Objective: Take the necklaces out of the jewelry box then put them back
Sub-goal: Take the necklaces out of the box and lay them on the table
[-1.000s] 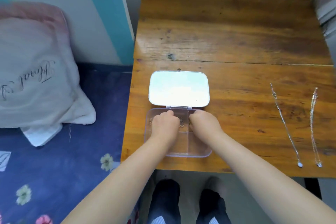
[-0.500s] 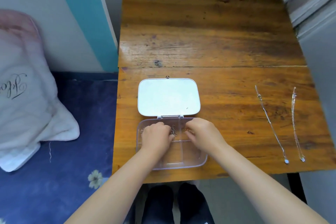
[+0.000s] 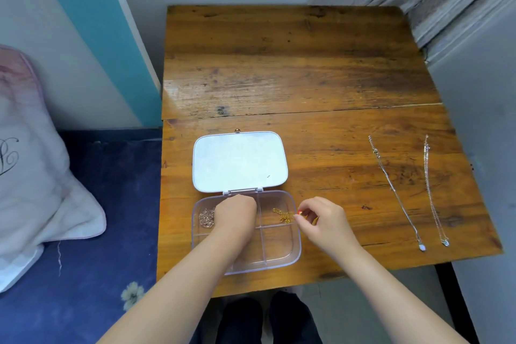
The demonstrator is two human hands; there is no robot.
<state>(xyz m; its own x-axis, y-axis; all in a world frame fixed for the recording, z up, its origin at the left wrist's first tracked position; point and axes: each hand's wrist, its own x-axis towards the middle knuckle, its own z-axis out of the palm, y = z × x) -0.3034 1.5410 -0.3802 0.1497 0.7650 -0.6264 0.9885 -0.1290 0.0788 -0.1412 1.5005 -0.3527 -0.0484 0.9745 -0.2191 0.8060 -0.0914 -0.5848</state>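
A clear compartmented jewelry box (image 3: 280, 244) lies open near the table's front edge, its white lid (image 3: 240, 160) folded back. My left hand (image 3: 236, 213) rests curled in the far-left compartment, beside a rose-gold necklace (image 3: 206, 217); what its fingers grip is hidden. My right hand (image 3: 321, 220) hovers at the box's right rim and pinches one end of a gold necklace (image 3: 282, 215), which trails into the far-right compartment. Two silver necklaces (image 3: 396, 195) (image 3: 432, 195) lie stretched out side by side on the table's right part.
The wooden table (image 3: 279, 64) has a seam across its middle; walls stand behind it and at its right. To the left lies a blue floral bedspread (image 3: 97, 232) with a white pillow (image 3: 33, 190). My dark-socked feet (image 3: 268, 321) show under the front edge.
My right hand has moved from the box's middle to its right rim, drawing the gold necklace with it. My left hand stays in the box. The view has shifted.
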